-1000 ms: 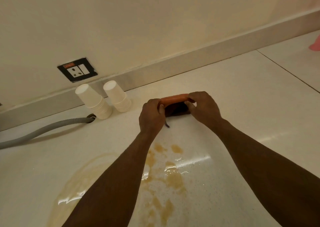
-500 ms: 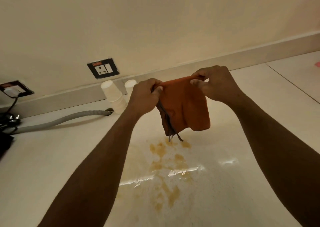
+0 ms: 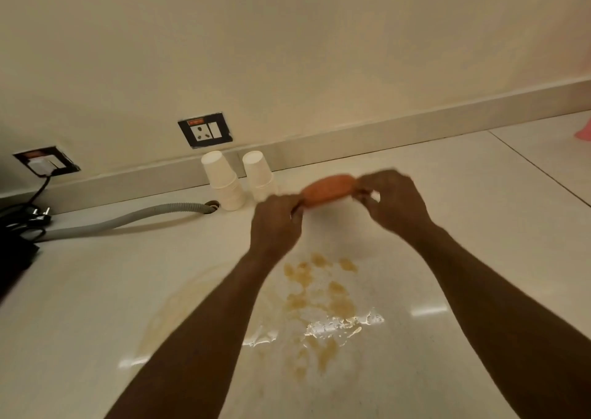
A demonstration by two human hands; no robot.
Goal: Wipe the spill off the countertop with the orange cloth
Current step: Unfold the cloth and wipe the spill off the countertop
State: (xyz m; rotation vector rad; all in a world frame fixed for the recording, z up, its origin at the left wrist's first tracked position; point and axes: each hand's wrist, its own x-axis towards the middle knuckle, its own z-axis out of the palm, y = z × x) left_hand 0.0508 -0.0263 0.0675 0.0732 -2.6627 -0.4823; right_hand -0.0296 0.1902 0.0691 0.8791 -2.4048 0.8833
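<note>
The orange cloth [image 3: 326, 190] is stretched between both hands above the pale countertop [image 3: 479, 258], blurred by motion and seen edge-on as a short band. My left hand [image 3: 275, 223] pinches its left end and my right hand [image 3: 393, 199] pinches its right end. A brown spill [image 3: 319, 294] lies on the counter below and nearer than the hands, in patches with wet shiny streaks; a fainter yellowish film [image 3: 192, 300] spreads to its left, partly hidden by my left forearm.
Two stacks of upturned white paper cups [image 3: 224, 182] [image 3: 257, 174] stand by the wall just left of the cloth. A grey corrugated hose [image 3: 128, 220] runs left from a hole. Black cables and a plug [image 3: 28, 217] lie far left. Wall sockets [image 3: 206, 129] sit above. A pink object [image 3: 583, 132] is far right.
Half a second ago the cloth hung open below my raised hands; now it is pulled taut and edge-on, lower and farther out. The view has shifted right.
</note>
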